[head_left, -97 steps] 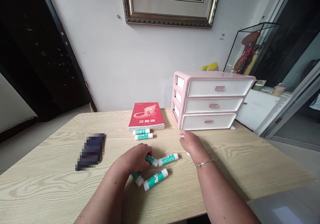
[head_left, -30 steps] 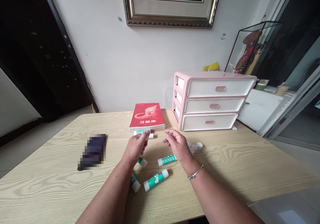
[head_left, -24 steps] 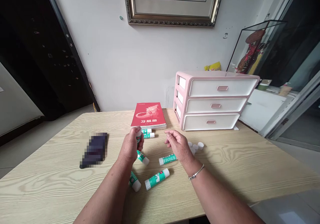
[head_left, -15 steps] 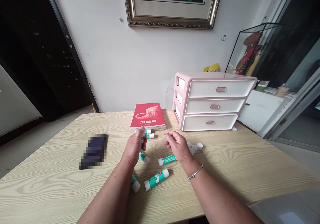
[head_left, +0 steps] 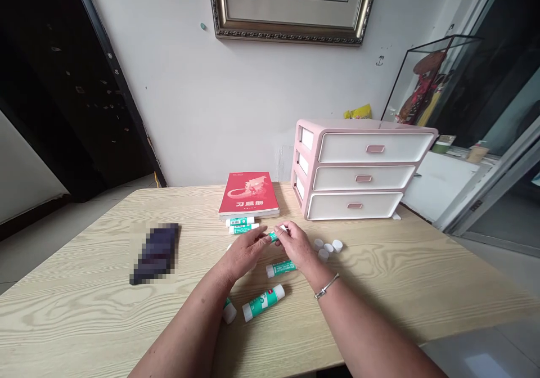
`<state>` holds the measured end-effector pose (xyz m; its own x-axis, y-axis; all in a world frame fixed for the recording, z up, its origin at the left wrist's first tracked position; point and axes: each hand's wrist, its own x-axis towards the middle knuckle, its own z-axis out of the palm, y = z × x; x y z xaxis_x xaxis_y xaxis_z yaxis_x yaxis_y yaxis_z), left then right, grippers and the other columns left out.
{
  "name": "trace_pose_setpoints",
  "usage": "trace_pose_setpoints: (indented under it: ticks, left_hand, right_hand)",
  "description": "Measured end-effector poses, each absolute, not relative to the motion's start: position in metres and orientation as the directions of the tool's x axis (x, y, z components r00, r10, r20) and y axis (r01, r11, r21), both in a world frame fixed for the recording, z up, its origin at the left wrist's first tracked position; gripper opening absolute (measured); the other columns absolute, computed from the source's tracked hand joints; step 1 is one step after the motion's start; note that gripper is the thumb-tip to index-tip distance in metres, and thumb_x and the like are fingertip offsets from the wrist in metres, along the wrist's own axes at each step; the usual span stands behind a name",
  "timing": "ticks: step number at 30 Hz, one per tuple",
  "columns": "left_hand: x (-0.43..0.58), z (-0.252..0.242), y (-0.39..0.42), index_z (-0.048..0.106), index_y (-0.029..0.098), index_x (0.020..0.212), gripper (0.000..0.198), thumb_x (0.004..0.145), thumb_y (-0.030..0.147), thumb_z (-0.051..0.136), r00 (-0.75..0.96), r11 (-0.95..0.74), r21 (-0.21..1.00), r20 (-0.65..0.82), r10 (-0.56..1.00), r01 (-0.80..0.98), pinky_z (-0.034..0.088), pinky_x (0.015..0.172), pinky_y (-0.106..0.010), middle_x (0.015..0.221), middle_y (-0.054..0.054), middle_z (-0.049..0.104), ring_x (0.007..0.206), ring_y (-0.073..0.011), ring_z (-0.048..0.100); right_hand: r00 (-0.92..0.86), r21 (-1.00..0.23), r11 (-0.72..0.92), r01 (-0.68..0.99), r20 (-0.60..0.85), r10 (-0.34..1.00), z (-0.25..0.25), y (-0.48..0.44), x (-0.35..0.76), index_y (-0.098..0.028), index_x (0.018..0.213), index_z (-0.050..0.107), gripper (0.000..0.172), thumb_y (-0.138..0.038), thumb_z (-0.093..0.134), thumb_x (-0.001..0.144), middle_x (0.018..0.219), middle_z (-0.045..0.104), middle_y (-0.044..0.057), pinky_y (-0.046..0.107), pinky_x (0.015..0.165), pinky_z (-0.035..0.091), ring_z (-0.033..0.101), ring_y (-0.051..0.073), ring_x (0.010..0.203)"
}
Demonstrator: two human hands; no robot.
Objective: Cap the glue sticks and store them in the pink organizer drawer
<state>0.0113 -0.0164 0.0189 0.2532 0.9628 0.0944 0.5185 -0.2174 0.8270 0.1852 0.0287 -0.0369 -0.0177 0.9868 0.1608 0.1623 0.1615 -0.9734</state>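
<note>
Between my two hands a green-and-white glue stick (head_left: 274, 235) is held sideways above the table. My left hand (head_left: 243, 254) is closed round its left part, and the fingers of my right hand (head_left: 297, 246) pinch its white right end. Just below my right hand lies another glue stick (head_left: 279, 269), partly covered by it. A further glue stick (head_left: 264, 303) rests nearer the front, and one more (head_left: 229, 312) is half hidden by my left forearm. Several white caps (head_left: 328, 248) are grouped right of my right hand.
Two glue sticks (head_left: 240, 221) lie against the front of a red book (head_left: 248, 192). A pink-and-white drawer unit (head_left: 358, 175) stands at the back right. At the left is a dark pixelated object (head_left: 156, 254). All rest on a wooden table (head_left: 84, 305).
My left hand has moved right and turned, tipping the glue stick from upright to sideways. My right fingers, apart from it before, now grip its white end.
</note>
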Motion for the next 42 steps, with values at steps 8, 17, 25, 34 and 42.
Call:
trace_pose_setpoints:
  ticks: [8,17,25,34,42]
  left_hand:
    - [-0.015,0.016,-0.005,0.068,0.014,0.123,0.047,0.079,0.02,0.05,0.128,-0.13,0.528,0.041,0.991,0.839,0.046,0.095,-0.037,0.124,-0.014,0.069,0.113,-0.0295,0.062]
    - [-0.023,0.016,-0.01,0.072,0.021,0.117,0.047,0.072,0.022,0.059,0.21,-0.151,0.486,-0.069,0.975,0.86,0.049,0.089,-0.037,0.118,-0.013,0.071,0.104,-0.03,0.065]
    - [-0.025,0.023,-0.015,0.067,0.019,0.126,0.056,0.071,0.026,0.062,0.289,-0.195,0.465,-0.138,0.947,0.863,0.047,0.092,-0.037,0.126,-0.015,0.067,0.109,-0.0294,0.063]
    - [-0.04,0.032,-0.022,0.067,0.026,0.126,0.061,0.066,0.041,0.071,0.315,-0.174,0.499,-0.214,0.925,0.849,0.048,0.091,-0.035,0.128,-0.01,0.065,0.11,-0.0291,0.062]
    - [-0.041,0.016,-0.017,0.073,0.025,0.108,0.046,0.062,0.024,0.066,0.384,-0.283,0.413,-0.186,0.904,0.866,0.048,0.086,-0.034,0.114,-0.009,0.067,0.108,-0.0295,0.061]
  right_hand:
    - [0.12,-0.981,0.033,0.193,0.057,0.991,-0.05,0.053,0.202,-0.016,0.101,0.063,0.032,-0.041,0.061,0.081,0.072,0.066,0.001,0.023,0.051,0.043,0.062,0.015,0.061]
    - [0.069,-0.988,-0.082,0.132,-0.073,0.995,-0.044,0.051,0.204,-0.019,0.142,0.048,0.06,-0.03,0.058,0.083,0.103,0.071,0.009,0.02,0.04,0.036,0.069,0.016,0.069]
    - [0.155,-0.81,0.167,0.562,0.302,0.941,-0.031,0.052,0.246,-0.021,0.117,0.07,0.037,-0.032,0.056,0.085,0.095,0.075,0.007,0.029,0.067,0.049,0.068,0.019,0.077]
    - [0.109,-0.37,-0.031,0.928,0.192,0.975,-0.003,0.026,0.285,-0.02,0.102,0.073,0.028,-0.029,0.063,0.077,0.097,0.075,0.01,0.031,0.072,0.043,0.067,0.025,0.088]
    - [-0.001,-0.231,0.022,0.973,0.088,0.996,-0.009,0.02,0.273,-0.02,0.098,0.075,0.03,-0.011,0.062,0.072,0.102,0.076,0.013,0.035,0.079,0.042,0.067,0.029,0.097]
